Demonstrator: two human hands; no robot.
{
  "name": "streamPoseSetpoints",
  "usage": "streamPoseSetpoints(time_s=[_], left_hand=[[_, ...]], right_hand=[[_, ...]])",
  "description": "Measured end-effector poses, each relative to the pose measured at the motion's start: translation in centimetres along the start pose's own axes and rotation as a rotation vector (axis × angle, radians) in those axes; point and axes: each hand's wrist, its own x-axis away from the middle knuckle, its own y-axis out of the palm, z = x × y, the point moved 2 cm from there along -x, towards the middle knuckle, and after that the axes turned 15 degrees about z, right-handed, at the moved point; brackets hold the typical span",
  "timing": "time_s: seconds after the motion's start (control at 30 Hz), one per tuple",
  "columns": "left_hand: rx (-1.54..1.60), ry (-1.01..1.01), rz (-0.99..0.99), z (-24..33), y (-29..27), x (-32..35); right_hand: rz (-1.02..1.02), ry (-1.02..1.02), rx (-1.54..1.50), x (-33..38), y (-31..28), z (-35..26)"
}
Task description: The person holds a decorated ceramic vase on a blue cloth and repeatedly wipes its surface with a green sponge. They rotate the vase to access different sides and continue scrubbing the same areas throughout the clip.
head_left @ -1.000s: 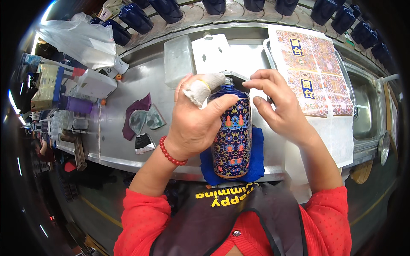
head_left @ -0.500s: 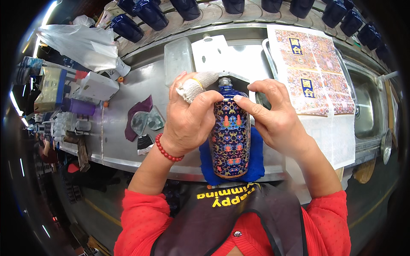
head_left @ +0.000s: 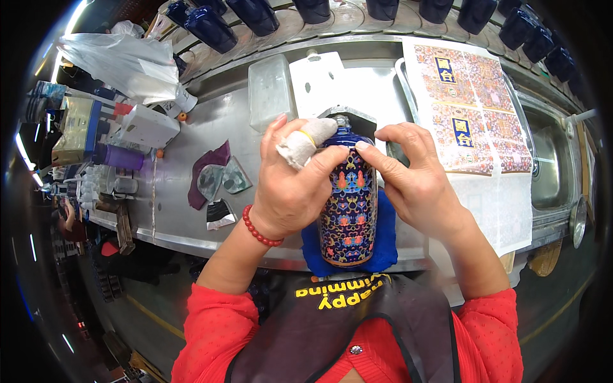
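A tall blue glass bottle [head_left: 348,210] with a colourful floral pattern stands in front of me, its neck pointing away. My left hand [head_left: 287,188] is closed around its left side, the thumb pressing on the shoulder at the pattern's upper edge. A white cloth cover [head_left: 299,147], held by a yellow band, wraps one finger of this hand beside the neck. From the right, my right hand [head_left: 418,182] presses its thumb on the same upper edge, close to the left thumb, with the other fingers curled. Beneath the bottle lies a blue cloth [head_left: 385,239].
Printed pattern sheets [head_left: 469,143] lie to the right, beside a steel sink [head_left: 552,172]. A clear plastic tray [head_left: 269,92] and a white board [head_left: 313,80] sit behind. Scraps [head_left: 211,175] lie left on the steel bench [head_left: 175,204]. Blue bottles [head_left: 255,16] line a conveyor at the back.
The left hand and its cloth-wrapped finger have shifted slightly right against the bottle. The bottles at the back have changed position along the conveyor. Both thumbs remain at the pattern's edge.
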Motion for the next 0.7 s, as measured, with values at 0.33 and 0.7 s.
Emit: streamPoseSetpoints(time_s=[0.33, 0.7], left_hand=[[0.024, -0.028, -0.028, 0.0, -0.3, -0.1], [0.267, -0.435, 0.045, -0.6, 0.2, 0.3]], right_hand=[[-0.004, 0.043, 0.002, -0.3, -0.2, -0.1], [-0.079, 0.681, -0.482, -2.5, -1.5, 0.9]])
